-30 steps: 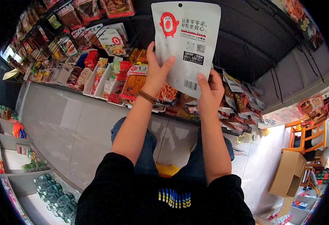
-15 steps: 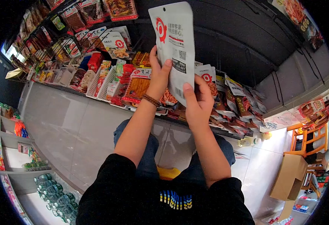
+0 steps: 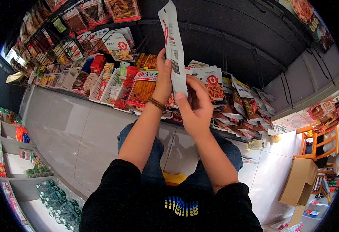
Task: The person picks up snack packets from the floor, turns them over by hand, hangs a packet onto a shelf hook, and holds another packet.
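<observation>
A white snack pouch [image 3: 173, 46] with a red logo, a QR code and a black label stands upright between my hands, turned nearly edge-on. My left hand [image 3: 164, 79] grips its left side, thumb pressed on the printed face. At the lower right edge, my right hand [image 3: 195, 106] pinches the pouch with its thumb in front, the other fingers partly hidden. Behind my hands are a packet of orange-brown snack sticks [image 3: 143, 89] and a white-topped noodle-like snack packet [image 3: 212, 83].
Hanging packets [image 3: 119, 46] fill the rack at upper left. White baskets [image 3: 109, 91] hold snacks on the low shelf. More dark pouches [image 3: 250, 108] lie right. Green-capped bottles [image 3: 59, 201] stand lower left; a cardboard box [image 3: 298, 181] and a wooden chair [image 3: 320, 143] are at right.
The pouch has turned from showing its printed face to nearly edge-on. My right hand has shifted left with it, uncovering more of the snack packet behind.
</observation>
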The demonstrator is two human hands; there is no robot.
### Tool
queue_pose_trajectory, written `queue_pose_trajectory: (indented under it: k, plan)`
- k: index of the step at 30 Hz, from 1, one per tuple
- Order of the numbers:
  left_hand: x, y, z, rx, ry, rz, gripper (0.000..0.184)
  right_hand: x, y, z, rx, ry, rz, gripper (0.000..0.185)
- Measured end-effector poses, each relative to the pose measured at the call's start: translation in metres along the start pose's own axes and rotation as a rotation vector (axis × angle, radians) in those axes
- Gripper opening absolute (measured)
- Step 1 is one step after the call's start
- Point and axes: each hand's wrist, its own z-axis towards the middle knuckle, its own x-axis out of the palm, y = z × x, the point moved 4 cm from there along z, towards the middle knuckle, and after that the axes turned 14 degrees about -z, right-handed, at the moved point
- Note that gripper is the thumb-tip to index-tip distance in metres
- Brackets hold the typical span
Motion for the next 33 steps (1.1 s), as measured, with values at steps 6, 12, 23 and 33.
queue_pose_trajectory:
  k: [6, 12, 23, 33]
  plan:
    - [0.003, 0.002, -0.004, -0.118, -0.004, -0.105, 0.058, 0.002, 0.006, 0.001, -0.005, -0.100, -0.028, 0.033]
    - [0.004, 0.004, -0.004, -0.120, -0.002, -0.166, 0.050, 0.001, 0.009, 0.000, -0.040, -0.085, -0.109, 0.035]
    - [0.003, 0.003, -0.003, -0.090, -0.015, -0.093, 0.051, 0.000, 0.001, -0.003, -0.008, -0.033, -0.049, 0.033]
    - [0.010, -0.012, -0.004, -0.112, -0.151, 0.092, 0.060, -0.020, -0.021, 0.003, 0.197, -0.167, -0.113, 0.022]
